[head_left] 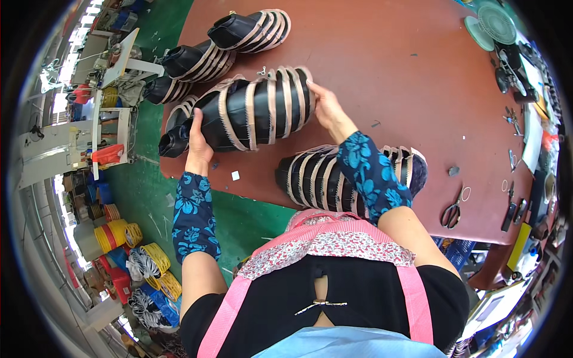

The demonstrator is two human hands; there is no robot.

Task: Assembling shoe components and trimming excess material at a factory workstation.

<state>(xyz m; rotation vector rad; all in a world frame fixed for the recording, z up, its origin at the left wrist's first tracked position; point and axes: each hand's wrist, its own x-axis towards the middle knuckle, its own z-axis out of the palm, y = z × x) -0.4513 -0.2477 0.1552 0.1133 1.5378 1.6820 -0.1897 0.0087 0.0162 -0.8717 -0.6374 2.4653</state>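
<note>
The thumb of the bare left hand (pixel 200 145) lies along the near left side of a long, rounded stack of glossy black, leather-like pieces ringed with pale pink, saw-toothed bands (pixel 261 113), grasping it there, with the other fingers hidden from sight. The bare right hand (pixel 328 107) grips the same stack by its right end, its fingertips at the last pale band and the rest of the hold partly hidden. Held between the two, the stack lies slantwise over the left part of a broad reddish-brown table (pixel 406 83); whether its underside touches the tabletop cannot be told. Both forearms wear navy sleeve covers patterned with bright blue flowers (pixel 196 212). Just beyond the left hand, similar black banded stacks (pixel 253 30) stand in a row along the table's left edge. Another black stack with pale bands (pixel 319 179) rests near the front edge, partly covered by the right forearm. A small white square (pixel 235 175) lies near the left hand, and black-handled scissors (pixel 452 213) lie farther right. Beyond the table's left edge spreads a green floor (pixel 143 185).
</note>
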